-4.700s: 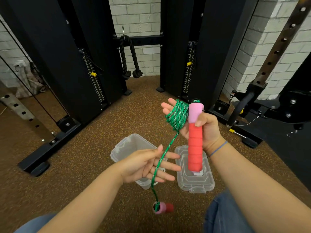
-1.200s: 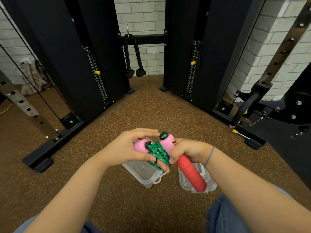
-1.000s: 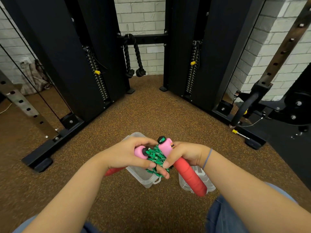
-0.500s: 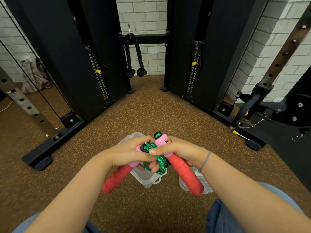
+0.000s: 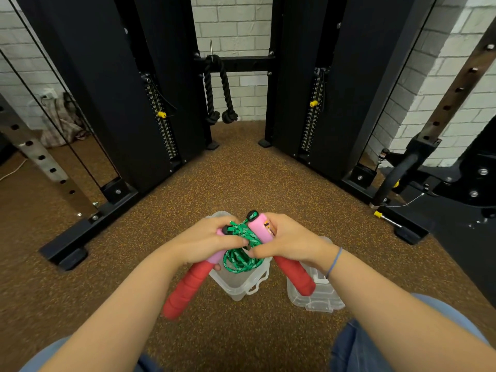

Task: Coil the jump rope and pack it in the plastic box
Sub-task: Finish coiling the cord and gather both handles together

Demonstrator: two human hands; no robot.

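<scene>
Fingers of left hand (image 5: pixel 204 242) and right hand (image 5: pixel 288 244) each curl round one handle of the jump rope (image 5: pixel 241 257); its green coil hangs between them, over the open plastic box (image 5: pixel 236 285) at lower centre. Handles splay outward, probably too wide.

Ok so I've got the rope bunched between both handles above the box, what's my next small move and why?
Probably bring the left handle and right handle parallel, so the bundle fits. Your left hand and right hand hold them splayed apart over the open plastic box, with the green coil hanging over it.
</scene>
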